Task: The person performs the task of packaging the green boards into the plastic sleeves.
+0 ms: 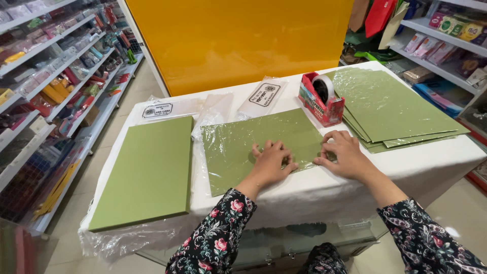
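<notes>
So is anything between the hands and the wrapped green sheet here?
Nothing visible. The left hand and right hand both rest flat on the plastic-wrapped green sheet. The red tape dispenser stands apart, behind the right hand.

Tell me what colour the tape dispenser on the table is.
The tape dispenser is red, holding a roll of clear tape; the head view shows it just beyond the right hand.

My left hand (270,161) covers part of the wrapped green sheet (243,147), and my right hand (346,155) hides its right edge. I can't tell whether anything is pinched under those fingers. The tape dispenser (321,99) blocks the near corner of the green stack (395,104). Shelf goods (66,66) at the left are too small to tell apart.
</notes>
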